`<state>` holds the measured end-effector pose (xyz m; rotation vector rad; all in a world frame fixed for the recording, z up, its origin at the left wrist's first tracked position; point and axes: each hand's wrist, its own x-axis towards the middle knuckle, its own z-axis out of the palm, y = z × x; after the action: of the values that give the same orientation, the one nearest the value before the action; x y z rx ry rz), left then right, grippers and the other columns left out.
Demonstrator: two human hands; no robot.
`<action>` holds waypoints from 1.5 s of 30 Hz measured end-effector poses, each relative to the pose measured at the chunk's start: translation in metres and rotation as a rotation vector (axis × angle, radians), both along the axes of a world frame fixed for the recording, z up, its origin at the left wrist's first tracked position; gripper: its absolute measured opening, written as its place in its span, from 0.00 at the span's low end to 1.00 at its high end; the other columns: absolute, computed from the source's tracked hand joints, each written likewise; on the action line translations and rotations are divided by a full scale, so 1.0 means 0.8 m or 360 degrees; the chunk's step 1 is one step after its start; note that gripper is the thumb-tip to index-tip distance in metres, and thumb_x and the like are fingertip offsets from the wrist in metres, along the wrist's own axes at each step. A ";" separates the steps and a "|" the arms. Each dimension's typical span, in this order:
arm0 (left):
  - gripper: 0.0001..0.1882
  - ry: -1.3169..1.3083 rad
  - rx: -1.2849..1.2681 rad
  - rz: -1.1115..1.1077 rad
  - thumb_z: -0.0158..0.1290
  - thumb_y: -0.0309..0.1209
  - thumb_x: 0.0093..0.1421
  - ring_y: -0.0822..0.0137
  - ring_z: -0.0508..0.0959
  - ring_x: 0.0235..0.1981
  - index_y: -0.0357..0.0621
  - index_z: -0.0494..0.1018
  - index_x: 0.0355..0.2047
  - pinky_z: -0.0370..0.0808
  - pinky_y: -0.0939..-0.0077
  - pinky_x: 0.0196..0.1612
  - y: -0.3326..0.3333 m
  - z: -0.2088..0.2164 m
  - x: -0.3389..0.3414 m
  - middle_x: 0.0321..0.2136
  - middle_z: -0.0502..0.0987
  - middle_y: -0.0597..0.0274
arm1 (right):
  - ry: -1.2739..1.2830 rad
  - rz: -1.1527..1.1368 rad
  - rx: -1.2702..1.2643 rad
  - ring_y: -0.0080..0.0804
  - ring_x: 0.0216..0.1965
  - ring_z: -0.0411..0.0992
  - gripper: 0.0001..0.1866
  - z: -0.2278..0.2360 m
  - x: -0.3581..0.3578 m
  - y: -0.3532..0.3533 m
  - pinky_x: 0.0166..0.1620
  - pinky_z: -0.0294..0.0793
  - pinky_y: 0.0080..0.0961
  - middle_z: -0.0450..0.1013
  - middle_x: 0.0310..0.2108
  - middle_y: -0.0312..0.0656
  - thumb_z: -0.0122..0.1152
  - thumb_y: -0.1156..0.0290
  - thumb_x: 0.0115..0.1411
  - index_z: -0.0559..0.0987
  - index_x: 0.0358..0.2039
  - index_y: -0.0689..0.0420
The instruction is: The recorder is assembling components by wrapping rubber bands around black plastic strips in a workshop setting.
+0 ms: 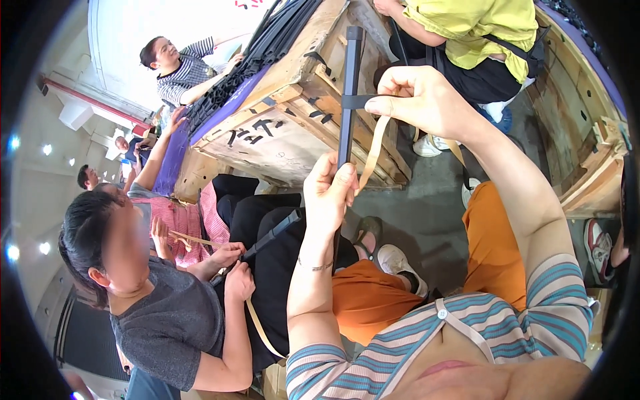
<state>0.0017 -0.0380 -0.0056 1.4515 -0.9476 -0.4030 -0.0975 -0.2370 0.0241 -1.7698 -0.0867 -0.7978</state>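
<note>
A long black rod with a darker cap on its upper end stands nearly upright before me. My left hand is closed around its lower part. Higher up, a short black strip crosses the rod, apparently stuck to it. Thumb and fingers of my right hand pinch the free end of that strip. From beside these fingers a long tan ribbon hangs down toward my left hand. The rod's lower end is hidden behind my left hand and arm.
On my left a seated person in a dark grey shirt holds another black rod. Ahead stands a wooden crate heaped with black rods. A person in a yellow-green shirt sits opposite. Another wooden crate borders the right.
</note>
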 end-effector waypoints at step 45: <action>0.15 0.0011 0.0056 0.0193 0.45 0.37 0.61 0.79 0.63 0.15 0.36 0.71 0.28 0.58 0.87 0.18 -0.024 0.018 -0.006 0.16 0.67 0.68 | -0.0212 -0.0057 0.0018 0.13 0.17 0.57 0.15 -0.011 -0.002 -0.012 0.20 0.57 0.16 0.63 0.13 0.32 0.62 0.66 0.53 0.69 0.17 0.61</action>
<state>-0.0028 -0.0570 0.0090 1.5304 -0.8458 -0.3367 -0.0991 -0.2464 0.0150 -1.7105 -0.1388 -0.9399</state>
